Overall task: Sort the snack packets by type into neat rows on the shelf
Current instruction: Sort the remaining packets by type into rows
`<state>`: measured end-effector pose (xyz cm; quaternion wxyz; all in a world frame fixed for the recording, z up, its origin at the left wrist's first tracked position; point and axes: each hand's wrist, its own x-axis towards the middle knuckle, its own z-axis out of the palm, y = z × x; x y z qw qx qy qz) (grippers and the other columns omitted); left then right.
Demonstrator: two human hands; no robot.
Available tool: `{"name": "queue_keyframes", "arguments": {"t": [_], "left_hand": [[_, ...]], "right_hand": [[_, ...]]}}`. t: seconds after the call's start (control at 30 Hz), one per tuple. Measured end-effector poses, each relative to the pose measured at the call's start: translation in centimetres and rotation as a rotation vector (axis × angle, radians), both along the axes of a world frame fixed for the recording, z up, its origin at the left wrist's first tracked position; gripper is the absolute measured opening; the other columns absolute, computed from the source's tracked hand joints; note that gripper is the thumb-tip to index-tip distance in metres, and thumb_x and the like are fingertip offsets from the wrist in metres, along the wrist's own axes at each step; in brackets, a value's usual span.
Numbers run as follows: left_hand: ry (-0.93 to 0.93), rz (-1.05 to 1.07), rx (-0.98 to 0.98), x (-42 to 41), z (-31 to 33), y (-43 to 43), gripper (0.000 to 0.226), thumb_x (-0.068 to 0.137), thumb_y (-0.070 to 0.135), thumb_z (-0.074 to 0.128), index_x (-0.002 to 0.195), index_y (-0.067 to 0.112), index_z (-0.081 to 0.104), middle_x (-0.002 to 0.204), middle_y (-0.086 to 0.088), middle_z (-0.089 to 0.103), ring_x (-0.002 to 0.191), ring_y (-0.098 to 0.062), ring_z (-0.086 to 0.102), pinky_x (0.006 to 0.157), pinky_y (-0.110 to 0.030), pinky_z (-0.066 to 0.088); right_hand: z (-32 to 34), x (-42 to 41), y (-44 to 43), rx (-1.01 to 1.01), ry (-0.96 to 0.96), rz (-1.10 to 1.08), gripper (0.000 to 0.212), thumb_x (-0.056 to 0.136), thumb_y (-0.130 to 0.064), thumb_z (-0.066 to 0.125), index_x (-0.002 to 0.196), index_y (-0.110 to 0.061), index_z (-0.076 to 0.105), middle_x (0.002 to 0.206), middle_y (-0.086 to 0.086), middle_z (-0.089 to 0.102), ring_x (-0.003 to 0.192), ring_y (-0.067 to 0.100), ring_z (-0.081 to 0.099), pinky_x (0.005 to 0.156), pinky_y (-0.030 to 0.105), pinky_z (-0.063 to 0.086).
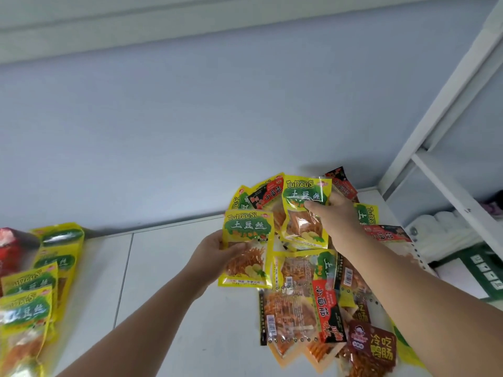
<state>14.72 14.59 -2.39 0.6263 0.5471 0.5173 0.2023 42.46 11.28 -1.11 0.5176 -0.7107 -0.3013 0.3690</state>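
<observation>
Lighting bright, even and cool. Soft shadows fall on the pale blue wall (217, 118); glare whitens the glossy yellow plastic packets (27, 308) at far left, which are blurred and stretched.

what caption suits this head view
Left hand holds a yellow packet, right hand a second yellow packet, at the mixed pile; yellow row at left.

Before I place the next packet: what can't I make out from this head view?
All in the head view:
Pile: lower packets are covered by upper ones and by the right forearm; count unknown.
Yellow row: cut by the left and bottom edges; length unknown.
Red packet: blurred and cut by the left edge; type unreadable.
Left hand, right hand: fingers hidden behind left packet and right packet.
</observation>
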Motion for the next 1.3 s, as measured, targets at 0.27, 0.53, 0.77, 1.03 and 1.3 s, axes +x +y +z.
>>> {"name": "queue_keyframes", "arguments": {"t": [0.27,0.53,0.77,1.03,1.3], "left_hand": [[-0.203,-0.004,-0.004,-2.5,1.6,-0.5,0.028,0.082,0.022,0.081,0.11,0.019,0.077,0.108,-0.015,0.077,0.1,-0.036,0.075,0.088,-0.054,0.06],[-0.354,-0.021,0.054,-4.4,4.1,-1.2,0.039,0.088,0.008,0.077,0.123,0.021,0.067,0.113,-0.019,0.075,0.103,-0.042,0.073,0.087,-0.059,0.059],[-0.416,-0.064,0.145,-5.6,7.3,-3.6,0.044,0.088,0.012,0.077,0.128,0.022,0.062,0.116,-0.02,0.074,0.106,-0.043,0.072,0.091,-0.063,0.057],[-0.401,-0.072,0.158,-8.0,8.8,-9.3,0.052,0.082,0.018,0.084,0.128,0.028,0.063,0.115,-0.02,0.074,0.104,-0.042,0.072,0.084,-0.057,0.06],[-0.294,-0.056,0.241,-12.9,9.4,-16.2,0.046,0.084,0.021,0.081,0.124,0.036,0.063,0.111,-0.016,0.075,0.082,-0.031,0.067,0.072,-0.043,0.06]], "right_hand": [[2.4,-2.4,-3.4,0.095,-0.008,-0.04,0.011,0.085,-0.021,0.079,0.095,-0.025,0.077,0.1,0.022,0.073,0.099,0.05,0.063,0.082,0.048,0.055],[6.5,-4.8,-7.0,0.176,0.022,-0.183,0.011,0.089,-0.013,0.07,0.09,-0.023,0.075,0.078,0.003,0.075,0.068,0.014,0.064,0.065,0.027,0.043],[9.9,-6.8,-10.5,0.278,-0.037,-0.227,0.022,0.093,-0.024,0.069,0.08,-0.041,0.076,0.083,0.003,0.068,0.078,0.02,0.06,0.074,0.038,0.048],[9.2,-8.6,-16.5,0.227,-0.139,-0.078,0.016,0.086,-0.039,0.068,0.096,-0.05,0.073,0.096,-0.013,0.077,0.094,0.014,0.072,0.089,0.045,0.057],[7.9,-13.7,-22.3,0.176,-0.196,-0.001,0.01,0.089,-0.045,0.064,0.097,-0.049,0.07,0.088,-0.012,0.075,0.078,0.007,0.07,0.065,0.033,0.054]]}}
